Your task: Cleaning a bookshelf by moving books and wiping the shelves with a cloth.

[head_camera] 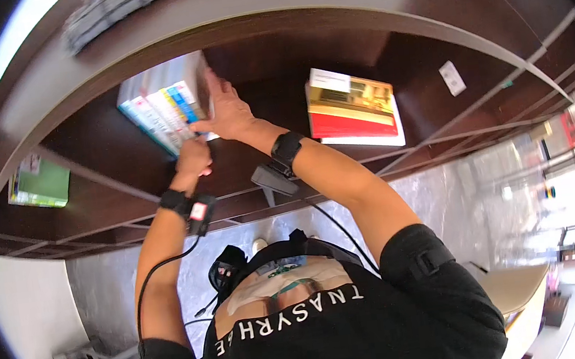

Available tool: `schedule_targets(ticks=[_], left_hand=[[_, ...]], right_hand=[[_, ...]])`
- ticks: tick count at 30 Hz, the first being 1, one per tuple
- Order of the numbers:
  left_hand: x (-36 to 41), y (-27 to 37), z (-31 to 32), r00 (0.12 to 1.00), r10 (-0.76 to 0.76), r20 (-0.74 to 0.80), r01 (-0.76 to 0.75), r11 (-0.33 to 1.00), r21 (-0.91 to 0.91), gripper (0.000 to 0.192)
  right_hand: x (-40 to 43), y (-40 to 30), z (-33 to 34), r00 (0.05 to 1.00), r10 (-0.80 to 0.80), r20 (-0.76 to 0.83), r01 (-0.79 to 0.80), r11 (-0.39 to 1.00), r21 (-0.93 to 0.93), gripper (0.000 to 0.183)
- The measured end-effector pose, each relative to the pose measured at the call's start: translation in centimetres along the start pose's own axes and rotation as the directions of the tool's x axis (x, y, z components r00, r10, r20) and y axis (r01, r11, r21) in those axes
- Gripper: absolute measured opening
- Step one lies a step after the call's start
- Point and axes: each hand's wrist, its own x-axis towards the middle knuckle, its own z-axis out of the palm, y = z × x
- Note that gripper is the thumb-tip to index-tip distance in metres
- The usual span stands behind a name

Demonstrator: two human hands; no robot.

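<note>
A row of upright books (159,106) with mostly white, blue and yellow spines stands on a dark wooden shelf (261,89), leaning a little and blurred. My right hand (226,109) lies flat along the row's right end, its thumb over the front of the spines. Low against the spines is my left hand (193,158), fingers curled; whether it grips a book is hidden. To the right, on the same shelf, lies a flat stack of books (354,110), the top one with a red and yellow cover.
Green books (42,183) sit in the compartment at left. A small white card (452,78) lies at right. Folded checked cloth (114,10) rests on the surface above. Cables run from devices on my wrists. A beige-topped seat (515,286) stands behind my right side.
</note>
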Motion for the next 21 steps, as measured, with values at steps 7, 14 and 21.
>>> schedule_targets(ticks=[7, 14, 21], left_hand=[[-3.0, 7.0, 2.0, 0.933, 0.194, 0.302, -0.086, 0.937, -0.338, 0.038], [-1.7, 17.1, 8.4, 0.909, 0.149, 0.39, 0.078, 0.857, -0.509, 0.053], [3.5, 15.0, 13.5, 0.804, 0.503, 0.318, -0.202, 0.733, -0.649, 0.035]], right_hand=[[-6.6, 15.4, -16.5, 0.838, 0.089, -0.538, -0.417, 0.741, -0.527, 0.068], [-15.5, 21.9, -19.8, 0.522, 0.778, -0.35, -0.851, 0.445, -0.279, 0.085], [-18.9, 17.2, -14.0, 0.573, 0.519, -0.634, -0.761, 0.625, -0.176, 0.068]])
